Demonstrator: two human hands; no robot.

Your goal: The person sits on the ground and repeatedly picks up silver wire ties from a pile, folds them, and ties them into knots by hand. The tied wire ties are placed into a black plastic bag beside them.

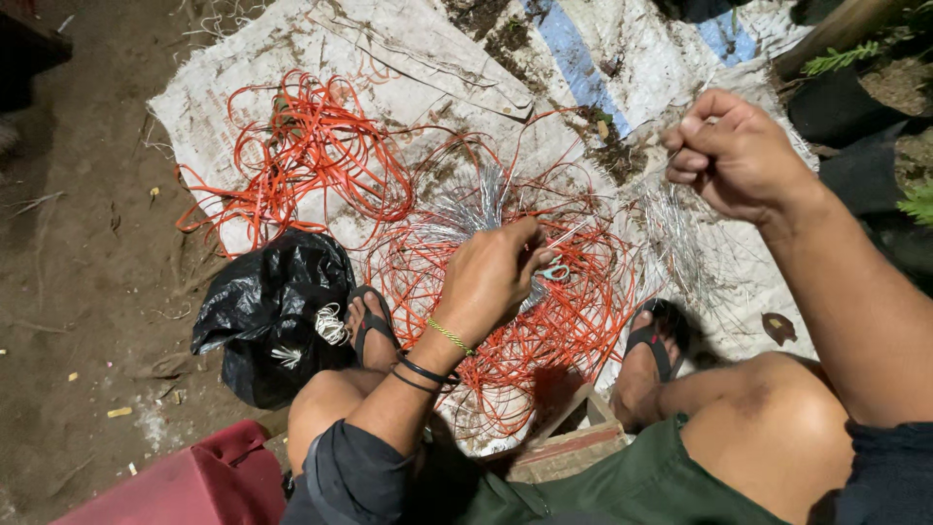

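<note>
Head view: I sit low, knees apart, looking down at my hands over a worn white woven sack spread on the dirt ground.
Left hand: my left hand, with a green braided band and black bands at the wrist, has its fingers closed on small scissors with pale blue handles, held just above the wire heap.
Right hand: my right hand is raised up and to the right, fingers pinched narrow on thin silvery wire strands that trail down toward the sack; held high, I judge, to keep them taut and apart.
Wire: a loose tangle of orange plastic-coated wire lies in springy loops between my feet, with a second orange tangle further left on the sack; a shiny fan of bare silver strands lies among the loops.
Sack: it seems to keep the wire off the soil.
Nearby: a crumpled glossy black plastic bag sits beside my left foot in its black sandal, a red plastic container at the lower left.
</note>
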